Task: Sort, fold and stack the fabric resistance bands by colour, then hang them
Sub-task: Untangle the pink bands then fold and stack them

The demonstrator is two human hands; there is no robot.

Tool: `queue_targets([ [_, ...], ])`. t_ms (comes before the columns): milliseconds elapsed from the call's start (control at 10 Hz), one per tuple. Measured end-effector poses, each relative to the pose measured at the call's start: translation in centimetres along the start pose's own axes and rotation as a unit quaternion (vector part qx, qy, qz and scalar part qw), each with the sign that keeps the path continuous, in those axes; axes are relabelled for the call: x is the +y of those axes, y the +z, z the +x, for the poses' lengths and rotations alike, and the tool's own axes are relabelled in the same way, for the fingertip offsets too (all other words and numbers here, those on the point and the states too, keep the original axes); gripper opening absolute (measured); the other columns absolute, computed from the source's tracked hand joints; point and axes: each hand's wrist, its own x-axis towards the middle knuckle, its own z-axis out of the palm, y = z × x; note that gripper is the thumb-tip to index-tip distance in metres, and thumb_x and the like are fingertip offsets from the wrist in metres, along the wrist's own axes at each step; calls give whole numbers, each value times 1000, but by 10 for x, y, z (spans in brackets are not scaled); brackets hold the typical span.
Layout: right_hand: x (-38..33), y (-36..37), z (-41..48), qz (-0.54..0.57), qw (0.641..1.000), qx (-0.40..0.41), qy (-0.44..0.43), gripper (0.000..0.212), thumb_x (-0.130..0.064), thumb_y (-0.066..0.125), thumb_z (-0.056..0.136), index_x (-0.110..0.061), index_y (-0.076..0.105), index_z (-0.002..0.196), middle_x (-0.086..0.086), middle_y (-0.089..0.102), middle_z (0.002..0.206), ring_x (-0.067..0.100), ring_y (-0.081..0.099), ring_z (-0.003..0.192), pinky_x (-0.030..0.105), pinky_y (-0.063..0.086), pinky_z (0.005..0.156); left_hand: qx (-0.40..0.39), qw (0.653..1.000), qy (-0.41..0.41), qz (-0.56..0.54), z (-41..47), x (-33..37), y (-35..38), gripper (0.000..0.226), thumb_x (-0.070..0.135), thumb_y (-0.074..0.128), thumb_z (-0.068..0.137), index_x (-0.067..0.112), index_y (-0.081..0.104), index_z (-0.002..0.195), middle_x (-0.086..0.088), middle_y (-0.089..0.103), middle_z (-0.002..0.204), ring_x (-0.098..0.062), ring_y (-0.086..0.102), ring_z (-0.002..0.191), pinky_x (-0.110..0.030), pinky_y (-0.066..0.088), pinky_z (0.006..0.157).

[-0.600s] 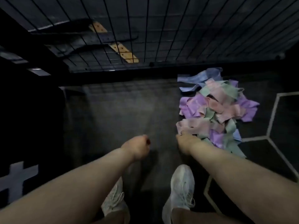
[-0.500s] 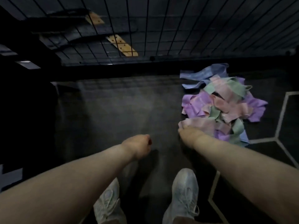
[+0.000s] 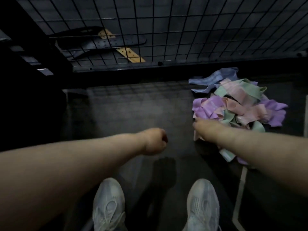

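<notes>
Nothing is sorted yet: my right hand (image 3: 204, 129) grips a pink band (image 3: 195, 137) at the mixed pile (image 3: 241, 107), left hand (image 3: 154, 141) fisted empty.

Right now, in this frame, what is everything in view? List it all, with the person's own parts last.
Fabric bands: one tangled pile, count unclear; pink, purple, green, blue; on the floor, right.
Wire grid: one, black, across the top.
Perforated straps: at least two dark, one tan; behind the grid, upper left.
Floor line: one, white, lower right.
Shoes: two, pale grey, bottom centre.
Left hand: one, curled in a fist, centre.
Right hand: one, on the pile's near edge, fingers hidden.
</notes>
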Motion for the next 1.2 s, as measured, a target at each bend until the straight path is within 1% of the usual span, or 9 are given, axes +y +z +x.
queue_targets([
  [100,6,-32,-34,125,992,9,13,10,-26,55,94,-26,61,87,1,63,88,28,67,94,35,54,84,18,1000,5,-18,-20,7,-4,30,16,55,94,14,68,120,-7,69,115,-22,65,102,-20,45,79],
  [300,29,-67,-85,269,954,129,27,53,-19,74,82,-19,52,131,3,63,105,23,60,88,33,51,78,36,999,29,-27,-57,14,-19,25,12,57,92,16,68,113,-6,71,96,-15,63,66,-30,54,69],
  [400,29,-93,-119,361,926,105,41,37,-31,86,74,-21,69,105,-2,69,94,15,65,83,27,54,71,26,999,18,-25,-77,21,-39,24,10,57,92,11,67,113,-15,71,107,-17,64,68,-30,52,66],
  [500,28,-109,-146,348,927,126,56,21,-21,79,82,-20,72,102,0,70,86,13,63,71,23,49,57,16,1000,15,-7,-103,32,-62,24,13,56,95,10,64,118,-16,69,112,-20,64,76,-27,47,61],
  [700,4,-149,-204,304,932,180,79,24,-34,78,82,-16,69,95,8,69,87,23,68,74,34,59,59,60,998,26,-14,-150,53,-76,27,20,58,96,16,60,123,-8,68,110,-22,69,93,-30,54,72],
  [900,-45,-182,-233,485,852,198,-10,10,-21,64,96,-12,64,99,15,67,92,24,66,72,29,56,56,164,969,108,-153,-155,54,-84,75,25,77,83,18,37,146,1,54,131,-15,58,114,-31,53,95],
  [1000,-68,-194,-235,561,788,239,-85,15,-20,63,96,-7,63,103,9,66,80,14,61,63,24,53,54,159,907,204,-331,-150,55,-93,64,16,77,83,16,46,139,-2,63,122,-15,63,110,-34,54,94],
  [1100,-80,-201,-225,612,712,331,-93,14,-10,60,97,-2,63,108,11,65,87,12,61,59,21,50,49,159,863,240,-415,-140,50,-99,20,11,70,88,13,67,107,-1,69,94,-14,65,88,-31,54,80],
  [1200,-75,-202,-211,687,634,350,-51,15,-8,62,94,-12,62,109,6,66,91,11,60,61,23,47,51,143,843,211,-474,-130,40,-102,13,11,66,91,11,67,104,-2,69,87,-16,65,78,-29,51,72],
])
